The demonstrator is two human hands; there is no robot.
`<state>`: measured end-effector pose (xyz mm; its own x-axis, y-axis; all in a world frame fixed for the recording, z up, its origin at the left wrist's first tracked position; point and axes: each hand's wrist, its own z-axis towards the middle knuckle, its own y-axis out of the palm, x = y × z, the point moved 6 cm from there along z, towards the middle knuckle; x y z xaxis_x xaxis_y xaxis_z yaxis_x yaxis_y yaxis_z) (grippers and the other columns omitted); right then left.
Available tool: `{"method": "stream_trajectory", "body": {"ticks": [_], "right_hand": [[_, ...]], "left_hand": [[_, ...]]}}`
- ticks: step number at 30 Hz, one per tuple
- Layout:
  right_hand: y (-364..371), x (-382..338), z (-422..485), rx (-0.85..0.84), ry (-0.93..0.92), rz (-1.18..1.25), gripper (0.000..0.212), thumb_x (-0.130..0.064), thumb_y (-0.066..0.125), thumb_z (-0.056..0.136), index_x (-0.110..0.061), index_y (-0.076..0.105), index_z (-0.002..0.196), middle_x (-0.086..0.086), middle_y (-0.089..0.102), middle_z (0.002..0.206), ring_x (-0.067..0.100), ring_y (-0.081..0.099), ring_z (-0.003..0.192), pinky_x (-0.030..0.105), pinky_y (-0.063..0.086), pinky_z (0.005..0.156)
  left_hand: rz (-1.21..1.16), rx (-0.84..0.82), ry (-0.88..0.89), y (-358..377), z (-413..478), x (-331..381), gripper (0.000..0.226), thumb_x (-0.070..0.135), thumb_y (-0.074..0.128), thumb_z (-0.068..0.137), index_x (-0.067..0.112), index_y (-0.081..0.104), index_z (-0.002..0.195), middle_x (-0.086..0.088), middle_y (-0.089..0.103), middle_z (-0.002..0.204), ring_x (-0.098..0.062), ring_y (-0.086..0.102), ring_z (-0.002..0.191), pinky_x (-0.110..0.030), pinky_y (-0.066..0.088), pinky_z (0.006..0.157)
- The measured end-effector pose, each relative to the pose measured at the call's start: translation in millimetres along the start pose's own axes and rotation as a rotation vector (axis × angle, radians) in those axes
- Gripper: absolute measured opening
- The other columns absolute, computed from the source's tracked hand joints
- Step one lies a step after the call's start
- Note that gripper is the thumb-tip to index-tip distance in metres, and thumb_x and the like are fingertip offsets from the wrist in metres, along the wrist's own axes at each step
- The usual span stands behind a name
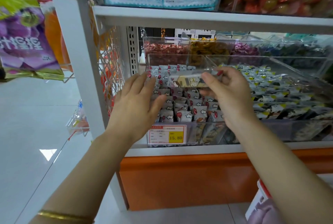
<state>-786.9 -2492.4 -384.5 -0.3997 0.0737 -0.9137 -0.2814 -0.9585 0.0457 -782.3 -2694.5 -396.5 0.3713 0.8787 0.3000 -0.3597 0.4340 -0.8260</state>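
Setting: a shop shelf [198,149] with an orange base, seen from just above a person's two bare arms.
Right hand [228,94]: thumb and fingertips pinch one end of a small packet [187,81], with the other fingers curled behind it.
Small packet: clear-edged wrapper with a yellow and dark print, held level in the air just above the clear bin [194,124], touching nothing but the hand.
Left hand [137,104]: flat and wide, fingers straight and slightly spread, at the bin's left edge. I cannot tell if it touches the contents.
Clear bin: packed with white packets [182,104] marked with red dots and small clouds, standing in rows.
Price tag [167,133]: red and yellow, on the bin's front wall.
Neighbouring bin [281,94]: to the right, holding pale and dark packets.
Behind: bins of red, yellow and purple sweets.
Left wrist: a gold bangle [64,216].
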Motion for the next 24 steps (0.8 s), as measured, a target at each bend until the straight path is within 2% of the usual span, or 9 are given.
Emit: {"method": "stream_trajectory", "body": {"ticks": [2,4,6,9,12,15,19,21,24], "right_hand": [[8.2,-5.3,14.3,0.021,-0.071,-0.151,0.014,-0.014,0.066,0.085,-0.014,0.056,0.094,0.006,0.064,0.096,0.017,0.068,0.077,0.028,0.058,0.066],[22.1,-10.8,28.6,-0.013,-0.157,-0.332,0.014,-0.016,0.066,0.086,-0.015,0.055,0.095,-0.001,0.059,0.092,0.023,0.065,0.084,0.036,0.054,0.074],[38.6,-13.9,43.7,-0.094,-0.234,-0.536,0.013,-0.020,0.066,0.086,-0.013,0.057,0.093,-0.003,0.056,0.090,0.015,0.055,0.086,0.026,0.043,0.072],[66.4,-10.5,62.3,-0.257,-0.287,-0.848,0.019,-0.026,0.068,0.083,-0.013,0.061,0.094,0.002,0.051,0.099,0.011,0.044,0.086,0.017,0.029,0.061],[96.4,-0.9,67.9,-0.472,-0.280,-1.025,0.016,-0.026,0.070,0.082,-0.014,0.059,0.084,-0.002,0.051,0.085,0.011,0.046,0.074,0.020,0.031,0.056],[115.8,16.9,67.2,-0.702,-0.248,-1.149,0.027,-0.023,0.061,0.089,-0.011,0.050,0.067,0.003,0.042,0.064,0.016,0.040,0.060,0.029,0.028,0.053],[122.4,36.5,66.1,-0.894,-0.226,-1.300,0.024,-0.013,0.044,0.093,-0.004,0.062,0.081,0.003,0.056,0.075,0.020,0.051,0.075,0.033,0.041,0.073],[122.9,34.2,69.5,-0.890,-0.201,-1.216,0.023,-0.008,0.042,0.093,-0.006,0.065,0.092,0.001,0.060,0.087,0.018,0.054,0.084,0.031,0.042,0.073],[116.4,21.1,89.8,-0.635,-0.201,-1.014,0.019,-0.002,0.050,0.090,-0.008,0.065,0.098,-0.002,0.060,0.093,0.015,0.058,0.092,0.024,0.042,0.070]], "left_hand": [[0.026,-0.096,-0.011,12.2,1.3,-4.9,0.067,0.053,0.025,0.091,0.020,0.018,0.149,0.000,0.006,0.159,-0.017,0.001,0.144,-0.043,0.008,0.115],[0.019,-0.136,-0.011,17.5,2.1,-6.2,0.072,0.057,0.021,0.088,0.020,0.013,0.150,0.000,-0.001,0.159,-0.017,-0.001,0.145,-0.046,0.008,0.115],[-0.008,-0.148,-0.011,19.1,2.8,-6.8,0.076,0.059,0.020,0.085,0.019,0.012,0.149,0.000,-0.003,0.159,-0.019,0.000,0.145,-0.048,0.011,0.117],[-0.029,-0.157,-0.011,20.0,3.1,-7.6,0.076,0.060,0.022,0.086,0.019,0.012,0.150,0.003,-0.005,0.158,-0.018,0.000,0.145,-0.047,0.011,0.116],[-0.050,-0.162,-0.004,20.3,2.3,-6.3,0.080,0.062,0.020,0.083,0.019,0.010,0.150,0.003,-0.006,0.158,-0.018,-0.001,0.144,-0.045,0.011,0.116],[-0.070,-0.162,-0.003,20.9,2.2,-6.7,0.078,0.061,0.023,0.084,0.020,0.010,0.150,0.003,-0.007,0.158,-0.017,-0.002,0.144,-0.045,0.011,0.116],[-0.083,-0.157,0.004,22.8,2.7,-8.0,0.073,0.056,0.032,0.089,0.021,0.010,0.150,0.004,-0.008,0.158,-0.016,-0.002,0.144,-0.044,0.011,0.116],[-0.101,-0.156,-0.001,23.4,3.0,-8.4,0.074,0.056,0.033,0.089,0.021,0.009,0.150,0.005,-0.008,0.158,-0.014,-0.003,0.144,-0.042,0.010,0.115],[-0.110,-0.157,-0.002,24.2,3.4,-9.2,0.074,0.057,0.034,0.088,0.023,0.009,0.150,0.006,-0.009,0.157,-0.014,-0.003,0.143,-0.041,0.010,0.115]]}}
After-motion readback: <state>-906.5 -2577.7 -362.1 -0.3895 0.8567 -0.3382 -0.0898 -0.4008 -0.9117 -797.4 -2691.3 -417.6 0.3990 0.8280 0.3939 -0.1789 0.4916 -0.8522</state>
